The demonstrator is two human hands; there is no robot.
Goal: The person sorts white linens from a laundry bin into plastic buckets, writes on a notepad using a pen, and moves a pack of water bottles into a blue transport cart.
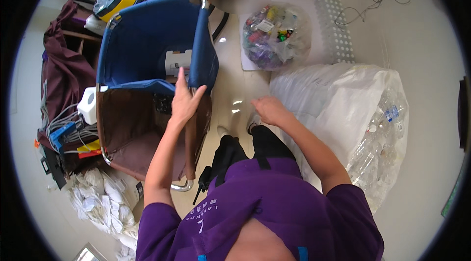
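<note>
Blue and brown cloth lined a metal-framed cart (pixel 147 86), its long axis running away from the person's left side. Left hand was nearer; right hand lay across the gap, beside a whitish plastic sack (pixel 333 89) of clear bottles (pixel 375 150). Left hand (pixel 185 103): over the cart's middle rail, fingers straight, thumb spread wide, nothing held; contact unclear. Right hand (pixel 272 111): fingers partly curled; closure and contents could not be told. White box (pixel 177 60): inside the blue section, just beyond left fingertips, partly hidden.
</note>
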